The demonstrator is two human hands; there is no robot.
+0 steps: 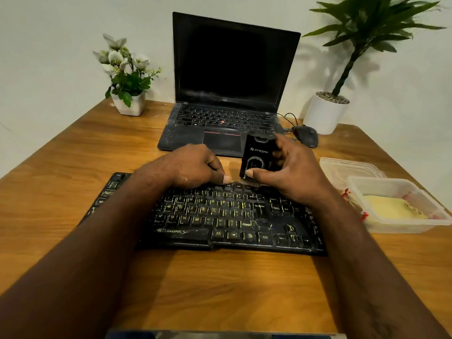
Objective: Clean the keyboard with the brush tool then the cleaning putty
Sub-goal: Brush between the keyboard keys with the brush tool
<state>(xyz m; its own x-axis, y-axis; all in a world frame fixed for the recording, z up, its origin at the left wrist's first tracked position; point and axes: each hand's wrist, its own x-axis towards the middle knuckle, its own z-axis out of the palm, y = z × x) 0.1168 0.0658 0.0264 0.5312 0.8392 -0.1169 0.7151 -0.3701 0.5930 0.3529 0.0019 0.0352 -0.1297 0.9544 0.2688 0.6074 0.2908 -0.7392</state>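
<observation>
The keyboard point(220, 216) lay lengthwise left to right on the desk point(220, 289). At its far edge our left hand point(193, 167) rested curled, grip unclear, and our right hand point(288, 172) clasped the brush tool point(256, 152) upright, bristles down on the top keys.

Plain pale off-white wall point(49, 33) behind. Warm brown wood-grain tabletop point(73, 155) fills the lower field. Rear right: green long-leaved plant in a white cylindrical pot point(325, 116) (soft shadow on the wall just left of its stem). Rear left: white flowers in a small white square pot point(128, 106).
</observation>
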